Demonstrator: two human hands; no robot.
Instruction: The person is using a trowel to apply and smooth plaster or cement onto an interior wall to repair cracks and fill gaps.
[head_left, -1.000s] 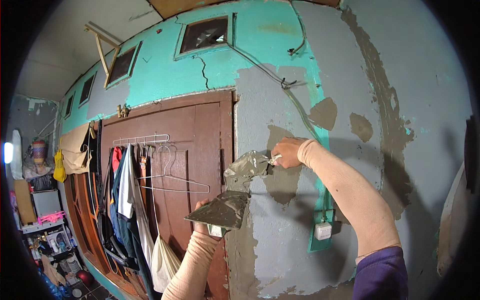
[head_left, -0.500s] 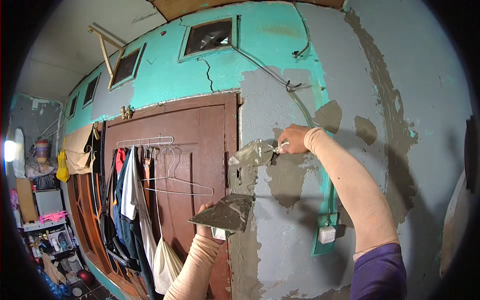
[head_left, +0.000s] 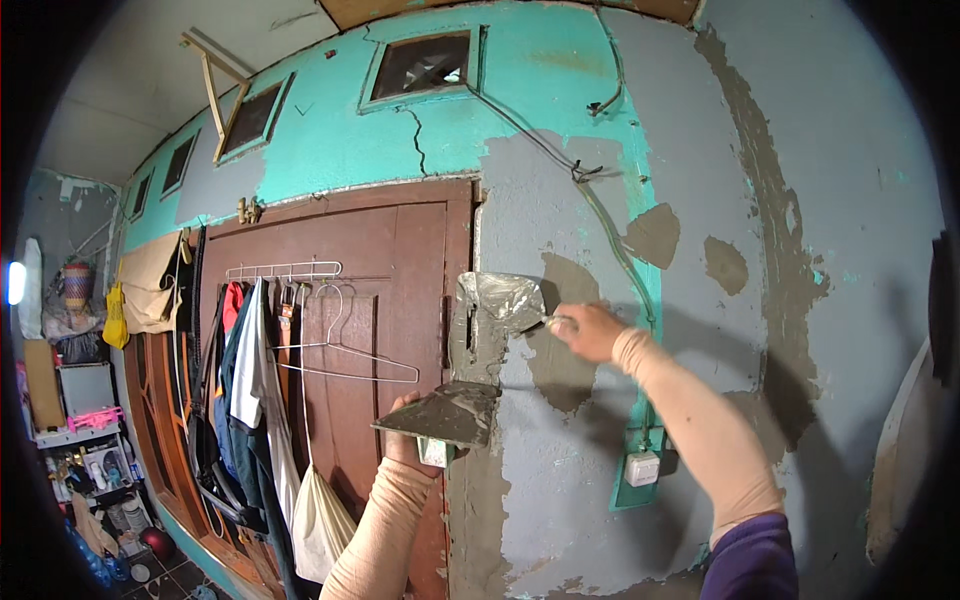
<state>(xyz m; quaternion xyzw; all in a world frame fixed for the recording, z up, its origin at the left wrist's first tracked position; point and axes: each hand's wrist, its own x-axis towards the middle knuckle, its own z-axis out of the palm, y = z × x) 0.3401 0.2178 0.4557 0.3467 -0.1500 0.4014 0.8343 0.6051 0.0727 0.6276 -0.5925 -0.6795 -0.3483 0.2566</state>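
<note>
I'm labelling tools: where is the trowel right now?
Near the middle of the head view, the trowel is in the right hand, at the door frame's right edge, above the board in the left hand.

Home interior, hanging clothes, brown door, cluttered shelves (perhaps household goods)

Small windows high in a turquoise wall above a brown door
</note>
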